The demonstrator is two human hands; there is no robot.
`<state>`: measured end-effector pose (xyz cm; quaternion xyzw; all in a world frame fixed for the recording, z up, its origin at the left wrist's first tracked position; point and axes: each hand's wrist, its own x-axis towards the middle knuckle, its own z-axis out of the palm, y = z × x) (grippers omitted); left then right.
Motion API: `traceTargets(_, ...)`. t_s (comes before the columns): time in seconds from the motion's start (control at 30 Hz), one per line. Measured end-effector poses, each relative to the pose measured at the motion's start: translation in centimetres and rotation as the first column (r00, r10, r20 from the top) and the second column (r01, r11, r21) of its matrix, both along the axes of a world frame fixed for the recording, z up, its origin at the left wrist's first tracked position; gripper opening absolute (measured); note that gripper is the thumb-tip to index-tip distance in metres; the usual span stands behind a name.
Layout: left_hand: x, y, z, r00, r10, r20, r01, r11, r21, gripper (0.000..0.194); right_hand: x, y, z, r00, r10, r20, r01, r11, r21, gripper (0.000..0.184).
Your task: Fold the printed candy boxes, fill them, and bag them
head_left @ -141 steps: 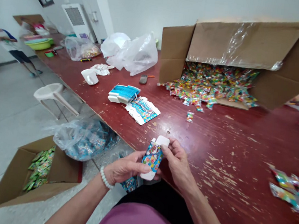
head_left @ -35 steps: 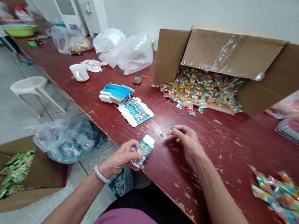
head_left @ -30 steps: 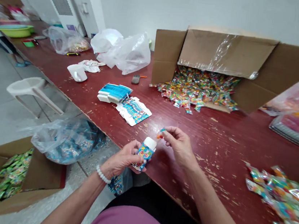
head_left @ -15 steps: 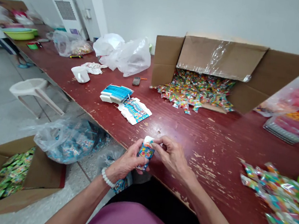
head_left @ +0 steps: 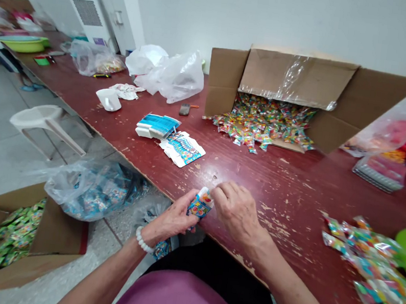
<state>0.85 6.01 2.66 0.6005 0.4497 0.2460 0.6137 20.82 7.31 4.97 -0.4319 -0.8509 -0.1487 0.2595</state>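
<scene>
My left hand [head_left: 172, 217] is closed around a small blue printed candy box [head_left: 199, 208], tilted over the table's front edge. A white flap stands up at the box's top end, with orange and red showing at the opening. Right beside that end, my right hand [head_left: 235, 208] has its fingers curled in; its fingertips are hidden, so what they grip cannot be made out. Beyond the hands lie a flattened box [head_left: 184, 148] and a stack of flat blue-and-white boxes [head_left: 157, 125]. Wrapped candies [head_left: 378, 257] are heaped to the right.
An open carton [head_left: 364, 107] spills wrapped candies [head_left: 254, 124] on the red table [head_left: 281, 181]. A white mug [head_left: 109, 99] and plastic bags [head_left: 182, 78] stand back left. Below left are a stool [head_left: 39, 114], a bag of blue packets [head_left: 94, 193] and a carton of green packets [head_left: 19, 233].
My right hand has turned over, its back now facing up, and its fingers have shifted slightly right at the box's opening. The box leans more to the right in my left hand.
</scene>
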Motion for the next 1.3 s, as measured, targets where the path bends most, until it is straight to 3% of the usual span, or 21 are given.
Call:
traceTargets(0.17, 0.3, -0.1, 0.0, 1.000, 0.002, 0.017, -0.002, 1.000, -0.018, 0.055, 0.1, -0.3, 0.5, 0.998, -0.035, 0.061, 0.039, 0.997, -0.070, 0.019)
traceTargets(0.27, 0.6, -0.2, 0.0, 0.998, 0.020, 0.053, -0.019, 0.999, -0.027, 0.054, -0.3, -0.3, -0.1, 0.999, -0.008, -0.052, -0.003, 0.979, -0.203, 0.018)
traceTargets(0.33, 0.8, -0.3, 0.0, 0.995, 0.039, 0.089, -0.036, 0.999, -0.041, 0.054, -0.4, -0.1, -0.7, 0.965, -0.016, -0.261, -0.076, 0.938, -0.338, 0.015)
traceTargets(0.43, 1.3, -0.4, 0.1, 0.990, 0.075, 0.118, -0.067, 0.995, -0.071, 0.054, -0.1, 0.4, -1.4, 0.821, -0.125, -0.557, -0.221, 0.830, -0.512, 0.013)
traceTargets(0.5, 1.6, -0.4, 0.0, 0.989, 0.092, 0.114, -0.082, 0.993, -0.087, 0.055, 0.2, 0.5, -1.7, 0.779, -0.167, -0.605, -0.262, 0.790, -0.555, 0.013)
traceTargets(0.57, 1.8, -0.3, -0.2, 0.989, 0.095, 0.111, -0.085, 0.992, -0.090, 0.054, 0.5, 0.5, -1.7, 0.795, -0.110, -0.596, -0.316, 0.764, -0.562, 0.016)
traceTargets(0.63, 1.8, -0.2, -0.5, 0.984, 0.111, 0.140, -0.099, 0.991, -0.089, 0.049, 0.7, 0.4, -1.7, 0.781, -0.045, -0.622, -0.419, 0.701, -0.577, 0.019)
traceTargets(0.7, 1.8, 0.0, -0.6, 0.963, 0.164, 0.214, -0.138, 0.981, -0.133, 0.042, 0.8, 0.3, -1.7, 0.708, -0.098, -0.700, -0.475, 0.667, -0.574, 0.021)
traceTargets(0.8, 1.9, 0.4, -0.4, 0.899, 0.308, 0.312, -0.211, 0.928, -0.308, 0.043, 0.5, 0.1, -2.0, 0.537, -0.322, -0.779, -0.395, 0.720, -0.570, 0.020)
traceTargets(0.83, 1.9, 0.4, -0.4, 0.881, 0.346, 0.322, -0.223, 0.905, -0.362, 0.049, 0.2, -0.1, -2.2, 0.472, -0.383, -0.794, -0.403, 0.707, -0.581, 0.024)
traceTargets(0.9, 2.0, 0.5, -0.3, 0.864, 0.381, 0.329, -0.233, 0.882, -0.410, 0.054, -0.7, -0.5, -2.5, 0.356, -0.471, -0.807, -0.549, 0.594, -0.589, 0.034)
traceTargets(0.97, 2.1, 0.4, -0.4, 0.862, 0.372, 0.343, -0.240, 0.897, -0.371, 0.049, -1.8, -1.0, -2.8, 0.263, -0.537, -0.802, -0.728, 0.435, -0.530, 0.036)
traceTargets(1.0, 2.1, 0.3, -0.4, 0.862, 0.371, 0.345, -0.256, 0.907, -0.336, 0.047, -2.2, -1.1, -2.9, 0.238, -0.555, -0.797, -0.773, 0.389, -0.502, 0.035)
traceTargets(1.03, 2.2, 0.1, -0.4, 0.863, 0.373, 0.341, -0.276, 0.913, -0.300, 0.047, -2.5, -1.3, -3.0, 0.231, -0.555, -0.799, -0.783, 0.381, -0.491, 0.034)
traceTargets(1.07, 2.1, 0.0, -0.4, 0.863, 0.380, 0.332, -0.299, 0.915, -0.272, 0.046, -2.7, -1.3, -3.1, 0.236, -0.536, -0.810, -0.762, 0.416, -0.497, 0.032)
traceTargets(1.13, 2.1, -0.1, -0.4, 0.857, 0.404, 0.320, -0.325, 0.905, -0.273, 0.047, -2.7, -1.3, -3.0, 0.291, -0.450, -0.844, -0.640, 0.565, -0.522, 0.025)
traceTargets(1.2, 1.9, 0.0, -0.4, 0.856, 0.389, 0.340, -0.255, 0.891, -0.375, 0.053, -2.2, -1.1, -2.6, 0.413, -0.337, -0.846, -0.498, 0.694, -0.519, 0.019)
traceTargets(1.23, 1.8, 0.0, -0.3, 0.854, 0.371, 0.363, -0.190, 0.874, -0.447, 0.057, -1.8, -1.1, -2.4, 0.480, -0.284, -0.830, -0.462, 0.722, -0.514, 0.017)
traceTargets(1.3, 1.6, 0.2, -0.3, 0.843, 0.350, 0.408, -0.072, 0.826, -0.559, 0.064, -1.2, -1.2, -1.8, 0.579, -0.193, -0.792, -0.476, 0.709, -0.521, 0.018)
